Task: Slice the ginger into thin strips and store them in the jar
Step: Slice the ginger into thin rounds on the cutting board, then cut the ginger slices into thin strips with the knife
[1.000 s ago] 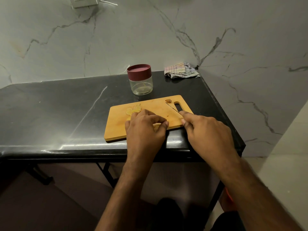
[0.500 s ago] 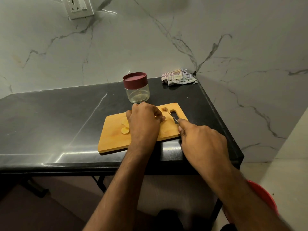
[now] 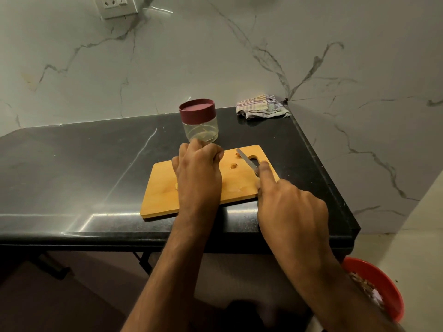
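A wooden cutting board point(image 3: 163, 202) lies on the black counter point(image 3: 72, 164). My left hand point(image 3: 199, 173) is over the board's far edge with its fingers curled under; what it holds is hidden. Just beyond its knuckles stands a clear jar point(image 3: 202, 129) with its maroon lid point(image 3: 197, 110) on. My right hand point(image 3: 287, 207) grips a knife point(image 3: 247, 160), forefinger stretched along the blade, which lies across the board's handle slot. Two small ginger bits point(image 3: 234, 166) lie near the blade. A pale ginger slice point(image 3: 177, 186) peeks out beside my left wrist.
A folded striped cloth point(image 3: 261, 107) lies in the counter's back right corner against the marble wall. A red bowl point(image 3: 376, 288) with scraps sits low at the right, below the counter edge. A wall socket point(image 3: 117, 6) is at top left.
My left hand has travelled from the board's near edge to its far edge by the jar, covering the ginger slices. The knife hand shifted a little forward. The view tilted down.
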